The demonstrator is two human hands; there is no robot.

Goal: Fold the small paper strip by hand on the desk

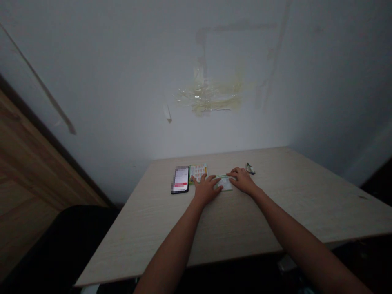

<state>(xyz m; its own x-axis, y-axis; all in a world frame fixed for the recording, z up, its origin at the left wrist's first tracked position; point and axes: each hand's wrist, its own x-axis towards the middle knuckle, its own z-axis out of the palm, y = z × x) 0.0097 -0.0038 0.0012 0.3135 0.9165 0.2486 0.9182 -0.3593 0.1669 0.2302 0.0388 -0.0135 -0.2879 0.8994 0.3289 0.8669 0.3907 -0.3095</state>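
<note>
Both of my arms reach out over a pale wooden table (275, 204). My left hand (206, 188) lies flat with its fingers spread on the left part of a small white and green paper (226, 184). My right hand (243, 179) rests on the right end of the same paper, fingers stretched toward its top edge. A green and yellow printed card (198, 172) lies just beyond my left hand. A phone (180, 179) with a lit screen lies to the left of that card.
A small crumpled wrapper (250, 168) lies on the table right of my right hand. A white wall with old tape marks (211, 98) stands behind the table. A dark chair (61, 245) sits at the lower left, wooden panelling beside it.
</note>
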